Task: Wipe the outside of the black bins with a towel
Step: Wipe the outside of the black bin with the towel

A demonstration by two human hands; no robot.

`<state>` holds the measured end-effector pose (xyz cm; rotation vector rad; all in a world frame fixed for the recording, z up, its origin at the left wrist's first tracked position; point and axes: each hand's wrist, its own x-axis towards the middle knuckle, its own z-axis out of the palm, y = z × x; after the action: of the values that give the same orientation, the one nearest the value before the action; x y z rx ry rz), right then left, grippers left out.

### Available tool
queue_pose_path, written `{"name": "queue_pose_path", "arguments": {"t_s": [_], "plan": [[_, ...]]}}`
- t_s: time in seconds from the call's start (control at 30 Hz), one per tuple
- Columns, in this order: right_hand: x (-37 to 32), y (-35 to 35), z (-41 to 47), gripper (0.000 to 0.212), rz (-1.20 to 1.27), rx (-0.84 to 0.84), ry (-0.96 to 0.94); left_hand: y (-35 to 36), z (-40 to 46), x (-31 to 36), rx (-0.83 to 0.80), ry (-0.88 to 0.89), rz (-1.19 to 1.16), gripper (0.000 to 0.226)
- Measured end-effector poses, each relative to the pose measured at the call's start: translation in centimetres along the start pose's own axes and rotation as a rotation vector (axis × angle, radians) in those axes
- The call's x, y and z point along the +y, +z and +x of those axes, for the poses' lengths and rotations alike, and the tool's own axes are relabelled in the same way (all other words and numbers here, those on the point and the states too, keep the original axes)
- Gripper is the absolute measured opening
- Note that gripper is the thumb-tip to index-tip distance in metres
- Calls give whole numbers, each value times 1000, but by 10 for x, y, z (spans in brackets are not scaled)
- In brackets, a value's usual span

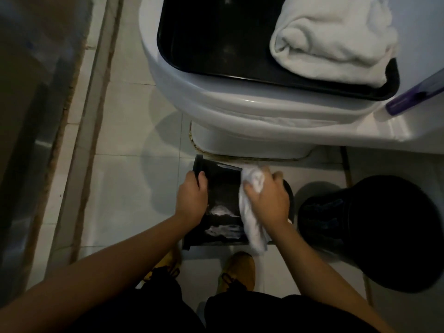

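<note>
We count two black bins: square bin point(219, 203) at lower centre, round bin point(374, 227) at lower right. We count two white towels: small towel point(254, 212) at centre against square bin, folded towel point(334, 37) at upper right. One black tray point(211, 39) at top centre. One toilet point(240, 111) across upper half. One purple bottle point(418, 94) at right edge. Two hands: left hand point(192, 198), right hand point(269, 198), both at centre. Two yellow shoes point(237, 270) at bottom centre.
</note>
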<state>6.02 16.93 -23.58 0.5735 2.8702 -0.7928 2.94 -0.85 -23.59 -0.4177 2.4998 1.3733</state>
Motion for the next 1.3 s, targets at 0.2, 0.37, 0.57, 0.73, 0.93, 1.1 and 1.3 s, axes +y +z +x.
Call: {"name": "queue_pose_path", "arguments": {"t_s": [0.2,0.37,0.57,0.73,0.93,1.1,1.3], "plan": [[22,-2,-17,44,-73,-133,-501,1,-3,-5,10,24,10,32],[25,-9,-1,42,56,98,68,0,3,-2,0,34,7,32],[39,-9,-4,43,53,0,-154,0,-2,-4,-1,35,21,33],[22,-2,-17,37,24,-5,-314,-1,-1,-7,-1,32,28,34],[29,-5,1,42,141,107,232,-1,2,-1,-1,50,28,36],[31,-3,-23,37,14,-40,-381,-5,-8,-12,7,54,60,37],[35,-5,3,42,127,92,150,-2,-1,-1,-2,46,26,38]]}}
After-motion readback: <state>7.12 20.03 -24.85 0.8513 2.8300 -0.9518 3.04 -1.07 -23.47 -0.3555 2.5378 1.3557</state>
